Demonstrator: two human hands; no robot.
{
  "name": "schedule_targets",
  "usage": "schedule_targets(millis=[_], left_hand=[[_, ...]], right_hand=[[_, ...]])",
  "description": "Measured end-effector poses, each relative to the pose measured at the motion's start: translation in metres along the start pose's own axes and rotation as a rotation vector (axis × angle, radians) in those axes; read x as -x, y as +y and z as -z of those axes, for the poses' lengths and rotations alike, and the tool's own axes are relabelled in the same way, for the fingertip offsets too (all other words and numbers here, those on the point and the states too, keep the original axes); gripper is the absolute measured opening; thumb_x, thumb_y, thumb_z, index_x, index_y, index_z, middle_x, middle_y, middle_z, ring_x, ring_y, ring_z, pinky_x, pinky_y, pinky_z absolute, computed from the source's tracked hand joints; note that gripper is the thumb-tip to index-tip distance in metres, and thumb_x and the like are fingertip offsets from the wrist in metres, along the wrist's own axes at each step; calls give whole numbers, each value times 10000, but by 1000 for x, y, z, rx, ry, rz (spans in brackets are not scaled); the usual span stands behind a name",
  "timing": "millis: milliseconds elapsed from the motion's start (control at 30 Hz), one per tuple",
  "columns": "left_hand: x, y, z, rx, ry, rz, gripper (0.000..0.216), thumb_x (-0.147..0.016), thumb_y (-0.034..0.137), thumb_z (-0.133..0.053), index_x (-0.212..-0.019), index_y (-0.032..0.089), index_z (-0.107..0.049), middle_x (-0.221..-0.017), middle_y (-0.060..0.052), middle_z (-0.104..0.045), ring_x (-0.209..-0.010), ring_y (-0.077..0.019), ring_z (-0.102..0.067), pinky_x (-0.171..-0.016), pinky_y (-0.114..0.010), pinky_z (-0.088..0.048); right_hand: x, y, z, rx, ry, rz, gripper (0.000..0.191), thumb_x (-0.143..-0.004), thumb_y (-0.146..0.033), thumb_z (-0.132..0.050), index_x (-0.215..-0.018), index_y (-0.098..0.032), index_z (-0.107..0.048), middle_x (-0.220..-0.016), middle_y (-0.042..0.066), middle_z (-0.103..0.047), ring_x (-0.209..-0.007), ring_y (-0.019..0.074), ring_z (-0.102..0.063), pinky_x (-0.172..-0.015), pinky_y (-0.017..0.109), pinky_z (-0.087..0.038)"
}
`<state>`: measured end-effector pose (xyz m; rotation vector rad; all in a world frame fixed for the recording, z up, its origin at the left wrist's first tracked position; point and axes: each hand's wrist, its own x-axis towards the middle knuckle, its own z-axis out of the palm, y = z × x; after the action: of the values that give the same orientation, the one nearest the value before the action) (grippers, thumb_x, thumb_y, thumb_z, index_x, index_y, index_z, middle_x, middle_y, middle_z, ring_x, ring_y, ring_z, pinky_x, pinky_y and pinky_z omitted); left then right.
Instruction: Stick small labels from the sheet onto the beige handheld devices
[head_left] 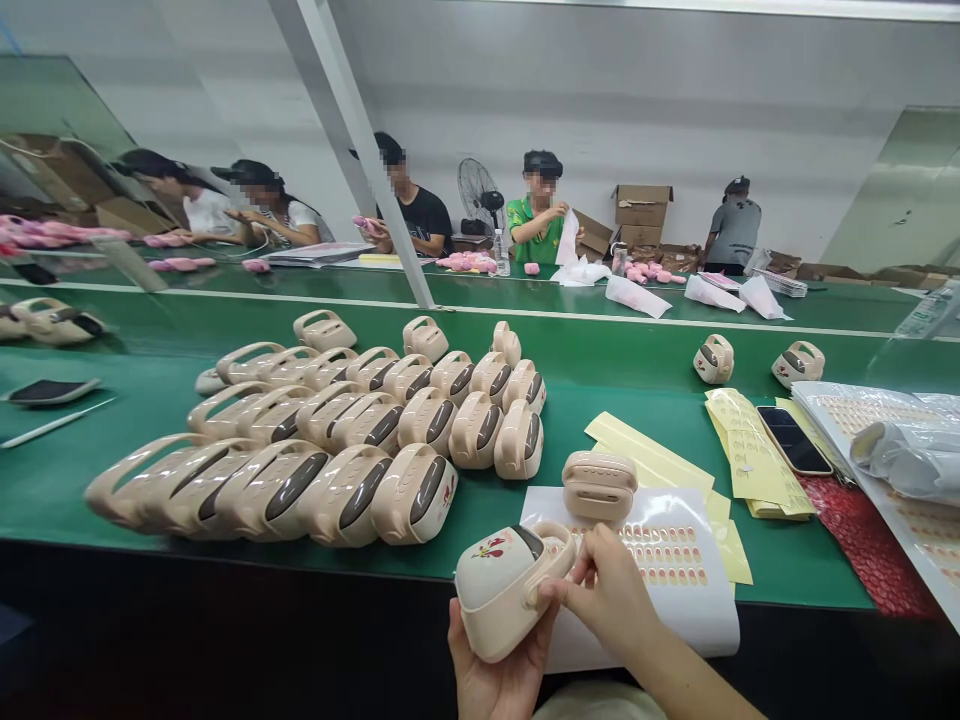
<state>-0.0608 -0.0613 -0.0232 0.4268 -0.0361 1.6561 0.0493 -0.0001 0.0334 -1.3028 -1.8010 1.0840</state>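
My left hand (499, 670) cups a cream rounded device with a carry handle (491, 600) from below. Its pale front carries a red floral print, and a dark glossy panel sits above that. At the side of the device, my right hand (607, 590) has thumb and fingers bent close together by the handle's base, the thumb touching it. Anything small between those fingertips is hidden. Beneath both hands lies a white sheet of small oval stickers (667, 555). Another cream device (598, 485) stands on the sheet's upper edge, just beyond my right hand.
Several rows of similar devices (360, 410) fill the bench's left side. Yellow backing sheets (652, 450), a phone (795, 440), red bubble wrap (862, 540) and more sticker sheets (840, 400) lie rightward. Across the green bench (630, 375), several people work among pink items (469, 262).
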Motion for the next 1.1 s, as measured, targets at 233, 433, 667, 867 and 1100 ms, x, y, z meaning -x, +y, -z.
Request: schedule_targets(millis=[233,433,667,867,1100], left_hand=[[7,10,15,-199,57,99,516,-884,549,-284,-1218,263,-554,-1240,-74,-606,-1154,-263,-532,-970,-396,-420],[6,27,11,-948,183,-51,955,-370,85,-849,-1230,339,-518,-1287,-45,-564,-1164,-366,-499,-1017,-520,-324],[-13,44,-12,-1575,-333,-91,957,-403,119,-830,-1264,355,-484,-1326,-140,-515,-1160,-411,-494,-890,-545,-438],[-12,41,-8,-1660,-361,-187,966,-417,145,-838,-1280,356,-460,-1314,-153,-524,-1114,-392,-542,-854,-491,-479],[-13,40,-12,-1545,-266,-188,915,-375,68,-826,-1204,342,-554,-1277,-147,-561,-1096,-414,-548,-840,-510,-483]], right_hand=[[-12,6,35,-43,50,15,190,-756,-386,-546,-775,-198,-522,-685,-8,-506,-635,158,-465,-587,283,-367],[-9,-20,57,-342,-223,16,274,-696,-369,-620,-898,-209,-526,-727,-12,-558,-634,137,-466,-591,270,-373],[-8,-37,53,-358,-387,-22,245,-620,-185,-691,-815,-210,-545,-624,-58,-563,-519,89,-390,-507,217,-324],[-1,-30,45,-472,-361,-90,210,-604,-156,-656,-752,-208,-517,-611,-63,-539,-537,91,-427,-523,220,-338],[7,-23,36,-495,-218,-72,221,-615,-259,-674,-687,-211,-471,-645,-38,-532,-555,104,-419,-496,222,-346]])
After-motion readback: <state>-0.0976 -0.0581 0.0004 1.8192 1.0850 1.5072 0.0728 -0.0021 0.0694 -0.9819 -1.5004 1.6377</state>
